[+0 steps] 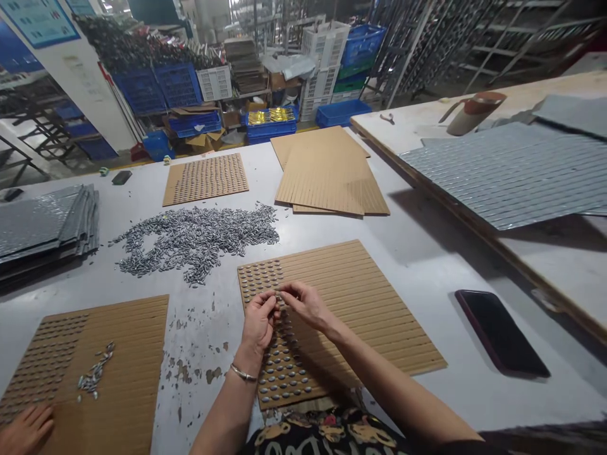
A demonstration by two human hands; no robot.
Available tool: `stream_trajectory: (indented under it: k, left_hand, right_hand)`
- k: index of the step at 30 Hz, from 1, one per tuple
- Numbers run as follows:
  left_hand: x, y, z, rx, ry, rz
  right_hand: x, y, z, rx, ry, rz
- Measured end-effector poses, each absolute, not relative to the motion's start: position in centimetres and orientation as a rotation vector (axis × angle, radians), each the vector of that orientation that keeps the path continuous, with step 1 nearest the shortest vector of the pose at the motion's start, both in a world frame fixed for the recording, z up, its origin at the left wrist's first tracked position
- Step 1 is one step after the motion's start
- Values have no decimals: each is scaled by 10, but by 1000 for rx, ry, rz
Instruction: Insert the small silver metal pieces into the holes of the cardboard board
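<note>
In front of me lies a grooved cardboard sheet point(351, 303), its left side set with rows of small silvery oval pieces point(284, 382). Above those rows my left hand point(260, 319) is closed in a pinch, a bracelet on its wrist. Close beside it, my right hand point(306, 304) pinches too, its fingertips nearly meeting the left ones. Whatever sits between the fingertips is small and mostly hidden, and I cannot make it out. Beyond the sheet spreads a loose pile of silvery oval pieces point(208, 230).
A co-worker's hand point(28, 430) rests on another cardboard sheet point(128, 354) at left. A filled sheet point(208, 178) and stacked cardboard point(327, 170) lie farther back. Wrapped grey sheets point(42, 221) are stacked at left. A phone point(502, 332) and a side table with a mug point(477, 112) are at right.
</note>
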State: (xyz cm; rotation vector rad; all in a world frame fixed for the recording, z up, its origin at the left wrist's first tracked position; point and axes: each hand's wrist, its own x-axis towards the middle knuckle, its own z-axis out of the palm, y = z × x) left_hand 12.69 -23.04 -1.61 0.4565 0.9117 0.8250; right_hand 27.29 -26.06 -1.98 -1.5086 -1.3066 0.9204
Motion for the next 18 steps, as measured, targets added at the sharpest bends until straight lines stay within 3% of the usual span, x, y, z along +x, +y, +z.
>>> stream_trajectory:
  k: [18]
  left_hand:
    - [129, -236, -23, 646, 979, 691]
  right_hand:
    - [280, -274, -4, -1460, -1496, 988]
